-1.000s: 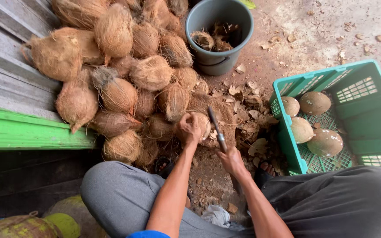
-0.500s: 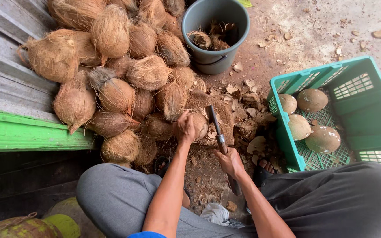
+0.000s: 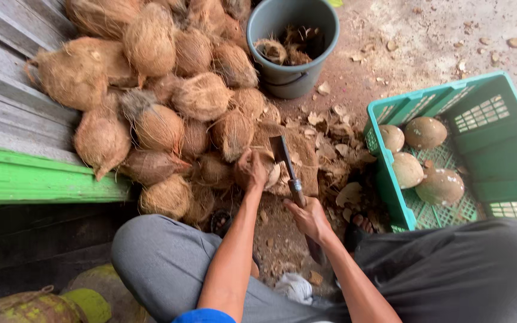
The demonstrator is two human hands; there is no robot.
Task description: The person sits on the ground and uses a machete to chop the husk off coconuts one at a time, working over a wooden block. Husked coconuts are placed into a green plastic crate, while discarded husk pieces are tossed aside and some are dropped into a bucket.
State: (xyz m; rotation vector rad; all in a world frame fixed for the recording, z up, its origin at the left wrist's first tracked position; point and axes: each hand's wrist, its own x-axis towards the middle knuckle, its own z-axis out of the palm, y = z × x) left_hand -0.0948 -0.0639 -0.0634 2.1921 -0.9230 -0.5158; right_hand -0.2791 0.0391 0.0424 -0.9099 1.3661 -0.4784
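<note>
A coconut is shown gripped by the left hand, whose fingers are curled over its top; it rests on a husk-covered block just below the centre of the view. From the right hand the coconut lies at about eleven o'clock, close by. A cleaver is held in the right hand, the fingers being wrapped tight round the handle; its long axis runs from five o'clock at the handle to eleven o'clock at the blade, and the blade is set against the coconut's right side. The left hand is the nearer, being in contact. Both forearms are extended forward from between the knees. A heap of unhusked coconuts is seen at ten o'clock, a grey bucket at twelve, and a green crate of peeled coconuts at three.
</note>
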